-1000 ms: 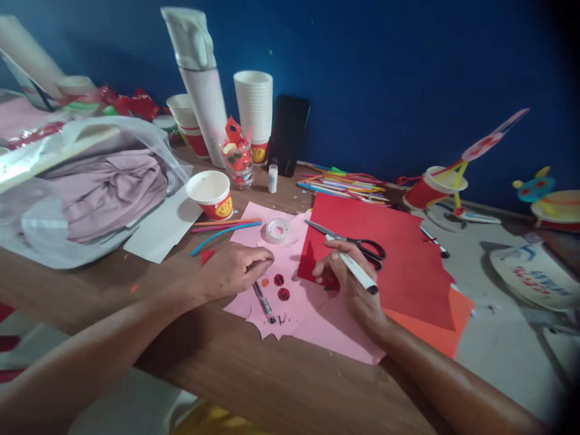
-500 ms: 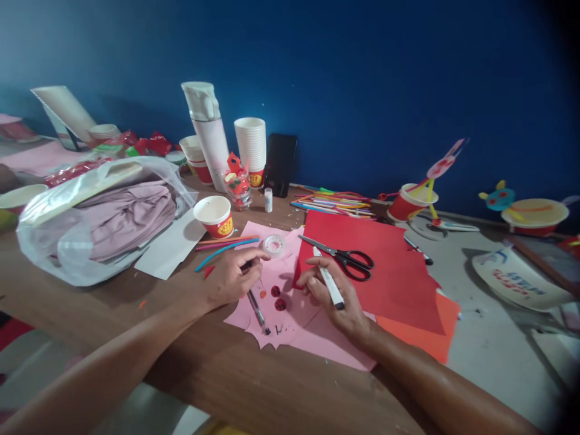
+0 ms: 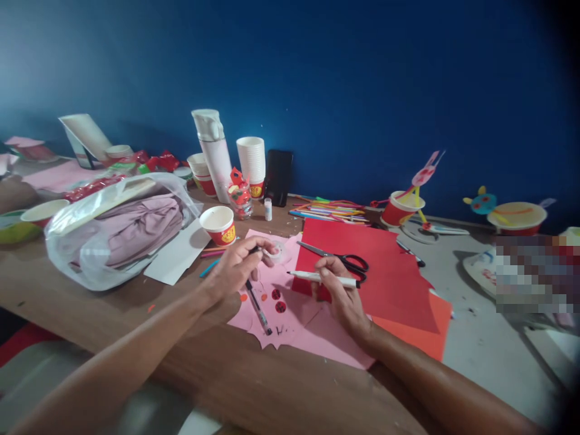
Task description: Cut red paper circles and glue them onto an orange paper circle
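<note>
My left hand [image 3: 233, 269] is raised a little above the pink paper [image 3: 312, 332], its fingers pinched on a small dark cap [image 3: 254, 249]. My right hand [image 3: 339, 296] grips a white marker [image 3: 324, 278] held level, its thin tip pointing left towards the left hand. Below the hands a dark pen [image 3: 258, 308] lies on the pink paper beside small red dotted discs [image 3: 278, 300]. A clear tape roll [image 3: 277, 251] sits just past the left fingers. Black-handled scissors [image 3: 347, 261] rest on the red sheet [image 3: 389, 284].
A red paper cup [image 3: 219, 224] and a plastic bag of cloth [image 3: 120, 229] lie to the left on the wooden table [image 3: 254, 386]. Stacked cups [image 3: 252, 162], a white flask [image 3: 214, 151], a black phone [image 3: 278, 177], coloured straws [image 3: 333, 209] and cup crafts [image 3: 401, 210] line the blue wall.
The view has tilted up and pulled back. My left hand lifted off the pink paper. My right hand turned the marker from slanting back-right to level, tip pointing left.
</note>
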Demonstrator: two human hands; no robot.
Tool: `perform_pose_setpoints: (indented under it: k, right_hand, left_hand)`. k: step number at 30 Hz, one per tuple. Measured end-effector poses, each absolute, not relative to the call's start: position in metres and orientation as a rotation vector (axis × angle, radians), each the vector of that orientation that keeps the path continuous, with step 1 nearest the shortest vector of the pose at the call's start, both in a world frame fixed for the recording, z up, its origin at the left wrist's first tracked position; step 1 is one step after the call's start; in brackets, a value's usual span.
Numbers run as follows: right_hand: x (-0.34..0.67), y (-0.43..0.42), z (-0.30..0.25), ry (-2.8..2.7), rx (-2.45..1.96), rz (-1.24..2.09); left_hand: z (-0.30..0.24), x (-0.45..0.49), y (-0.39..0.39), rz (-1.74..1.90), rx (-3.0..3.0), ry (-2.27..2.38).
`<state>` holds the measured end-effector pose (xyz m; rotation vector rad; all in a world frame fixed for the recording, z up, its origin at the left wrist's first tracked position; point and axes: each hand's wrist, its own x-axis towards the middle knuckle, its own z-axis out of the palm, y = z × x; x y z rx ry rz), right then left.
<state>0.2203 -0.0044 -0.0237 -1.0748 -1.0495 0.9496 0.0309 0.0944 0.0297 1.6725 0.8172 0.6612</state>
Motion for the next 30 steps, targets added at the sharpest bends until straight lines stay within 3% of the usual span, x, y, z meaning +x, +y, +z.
perform_pose_setpoints:
  k: [6,16,30]
  right_hand:
    - [0.226,0.002,-0.016,-0.952,-1.016,0.886]
    - [0.228,0.006,-0.015,-1.002,-1.057,0.902]
    - [0.226,0.004,-0.018,-0.98,-1.106,0.902]
  left_hand:
    - [0.028,0.039,0.094,0.583,1.856,0.796]
    - [0.017,0.03,0.103,0.383,1.649,0.877]
    - [0.006,0.025,0.112,0.371,1.506,0.777]
